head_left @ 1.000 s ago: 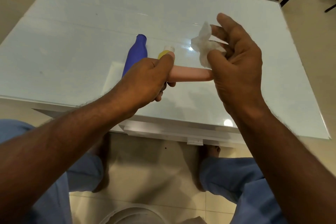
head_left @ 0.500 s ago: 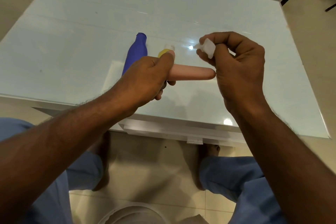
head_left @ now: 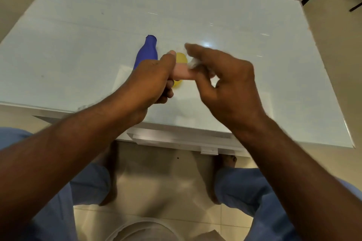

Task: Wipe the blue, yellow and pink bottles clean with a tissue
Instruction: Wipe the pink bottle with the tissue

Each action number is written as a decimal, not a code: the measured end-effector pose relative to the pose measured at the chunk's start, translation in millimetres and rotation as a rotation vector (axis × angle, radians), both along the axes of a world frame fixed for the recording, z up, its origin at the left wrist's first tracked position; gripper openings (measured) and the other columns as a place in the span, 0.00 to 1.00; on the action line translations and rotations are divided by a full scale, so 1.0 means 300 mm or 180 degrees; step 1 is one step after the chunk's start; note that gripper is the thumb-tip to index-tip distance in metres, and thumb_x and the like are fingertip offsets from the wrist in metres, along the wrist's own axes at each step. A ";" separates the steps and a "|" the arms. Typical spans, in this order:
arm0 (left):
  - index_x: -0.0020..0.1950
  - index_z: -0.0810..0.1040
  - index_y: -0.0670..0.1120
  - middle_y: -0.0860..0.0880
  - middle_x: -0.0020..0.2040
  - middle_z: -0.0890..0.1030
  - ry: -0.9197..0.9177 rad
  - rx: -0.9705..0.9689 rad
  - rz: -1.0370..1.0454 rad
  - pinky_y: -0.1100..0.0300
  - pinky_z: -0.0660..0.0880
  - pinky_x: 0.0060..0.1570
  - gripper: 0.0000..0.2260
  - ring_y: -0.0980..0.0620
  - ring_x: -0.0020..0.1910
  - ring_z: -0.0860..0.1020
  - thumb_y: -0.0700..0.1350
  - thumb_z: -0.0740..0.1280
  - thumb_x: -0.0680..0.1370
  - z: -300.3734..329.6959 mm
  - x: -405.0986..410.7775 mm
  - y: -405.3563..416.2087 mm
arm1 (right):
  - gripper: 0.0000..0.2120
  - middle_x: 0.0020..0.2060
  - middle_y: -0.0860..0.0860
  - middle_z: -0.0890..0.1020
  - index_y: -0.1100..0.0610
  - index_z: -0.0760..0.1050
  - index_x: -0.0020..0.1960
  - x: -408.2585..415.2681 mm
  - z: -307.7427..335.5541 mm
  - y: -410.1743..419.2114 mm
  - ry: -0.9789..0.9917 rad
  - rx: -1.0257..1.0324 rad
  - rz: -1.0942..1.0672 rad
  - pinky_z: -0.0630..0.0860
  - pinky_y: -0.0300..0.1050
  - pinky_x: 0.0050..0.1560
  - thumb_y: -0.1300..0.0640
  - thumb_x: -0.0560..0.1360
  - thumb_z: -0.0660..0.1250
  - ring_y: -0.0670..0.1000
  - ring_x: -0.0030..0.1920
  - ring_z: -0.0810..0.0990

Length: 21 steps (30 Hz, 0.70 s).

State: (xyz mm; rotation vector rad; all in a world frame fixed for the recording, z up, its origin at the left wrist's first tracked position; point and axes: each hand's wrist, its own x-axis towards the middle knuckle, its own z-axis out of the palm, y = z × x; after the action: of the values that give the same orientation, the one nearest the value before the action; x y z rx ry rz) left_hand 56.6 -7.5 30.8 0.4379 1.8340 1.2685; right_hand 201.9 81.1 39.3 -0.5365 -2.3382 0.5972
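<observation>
While the person sits with blue-trousered knees (head_left: pixel 252 190) at six o'clock below the table edge, both forearms reach up over the near rim of the white table (head_left: pixel 254 31). Curled round the base end of the pink bottle (head_left: pixel 183 71), the left hand (head_left: pixel 150 78) holds it level above the tabletop, thumb laid along the top. At three o'clock of that hand, the right hand (head_left: pixel 225 76) is blurred; its fingers are bent over the free end of the pink bottle, pinching a scrap of white tissue (head_left: pixel 191 64) against it. Just beyond the two hands, the yellow bottle (head_left: pixel 181 57) shows above and below the pink one. At eleven o'clock of the left hand, partly hidden by it, is the blue bottle (head_left: pixel 147 53).
</observation>
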 end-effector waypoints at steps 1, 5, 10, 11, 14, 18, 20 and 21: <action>0.49 0.80 0.46 0.52 0.29 0.76 -0.0100 0.0011 -0.0003 0.58 0.78 0.37 0.18 0.52 0.32 0.77 0.58 0.59 0.84 -0.004 0.012 0.000 | 0.18 0.60 0.53 0.87 0.60 0.81 0.70 -0.006 -0.007 -0.016 -0.0057 0.0170 0.0191 0.84 0.52 0.60 0.65 0.80 0.69 0.52 0.59 0.86; 0.51 0.80 0.46 0.51 0.32 0.80 -0.0168 0.0180 0.0073 0.61 0.80 0.36 0.17 0.54 0.32 0.80 0.57 0.59 0.85 0.008 0.028 0.002 | 0.16 0.64 0.54 0.86 0.58 0.84 0.65 -0.001 -0.013 0.017 -0.0352 0.0658 0.0087 0.81 0.54 0.64 0.66 0.79 0.69 0.57 0.64 0.84; 0.63 0.76 0.46 0.49 0.39 0.87 -0.0361 0.0357 -0.0008 0.61 0.80 0.36 0.17 0.55 0.34 0.82 0.57 0.60 0.85 0.049 0.022 0.005 | 0.12 0.56 0.55 0.87 0.59 0.86 0.61 0.036 0.009 0.122 -0.0035 0.0455 -0.0641 0.84 0.52 0.56 0.65 0.80 0.70 0.53 0.55 0.85; 0.60 0.76 0.46 0.49 0.40 0.87 -0.0373 0.0345 -0.0120 0.61 0.80 0.37 0.15 0.55 0.33 0.82 0.56 0.59 0.85 0.053 0.033 0.004 | 0.12 0.56 0.56 0.86 0.61 0.85 0.62 0.030 0.007 0.097 -0.0012 0.0461 -0.0561 0.84 0.51 0.55 0.64 0.80 0.70 0.53 0.55 0.85; 0.60 0.77 0.44 0.50 0.36 0.85 -0.0463 0.0412 -0.0208 0.60 0.79 0.36 0.15 0.55 0.31 0.80 0.53 0.58 0.85 0.055 0.050 -0.007 | 0.12 0.57 0.57 0.86 0.63 0.83 0.63 0.006 -0.006 0.015 -0.0093 0.0535 -0.0027 0.83 0.49 0.56 0.66 0.79 0.71 0.55 0.57 0.84; 0.49 0.76 0.54 0.50 0.36 0.85 -0.0051 0.0369 -0.0456 0.55 0.78 0.41 0.10 0.52 0.33 0.78 0.53 0.58 0.85 0.066 0.054 -0.019 | 0.10 0.54 0.54 0.87 0.60 0.86 0.57 0.008 0.011 0.089 0.0185 0.0263 -0.0330 0.84 0.50 0.56 0.65 0.79 0.70 0.52 0.55 0.85; 0.47 0.78 0.50 0.49 0.36 0.84 -0.0066 0.0416 -0.0466 0.55 0.78 0.41 0.13 0.52 0.33 0.78 0.52 0.57 0.85 0.073 0.063 -0.020 | 0.09 0.52 0.53 0.88 0.60 0.86 0.56 0.013 0.019 0.091 0.0317 0.0120 -0.0474 0.84 0.50 0.54 0.64 0.79 0.70 0.51 0.53 0.86; 0.46 0.79 0.50 0.49 0.35 0.83 -0.0096 0.0431 -0.0391 0.54 0.78 0.41 0.14 0.52 0.33 0.77 0.52 0.57 0.85 0.070 0.063 -0.020 | 0.09 0.51 0.54 0.87 0.61 0.86 0.56 0.009 0.019 0.066 0.0308 0.0085 -0.0343 0.84 0.48 0.54 0.65 0.78 0.70 0.51 0.52 0.85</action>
State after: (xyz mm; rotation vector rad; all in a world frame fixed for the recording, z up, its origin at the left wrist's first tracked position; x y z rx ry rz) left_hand 75.4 -13.6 51.8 0.5930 1.6758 1.3117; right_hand 204.7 101.1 45.1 -0.6039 -2.2080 0.5293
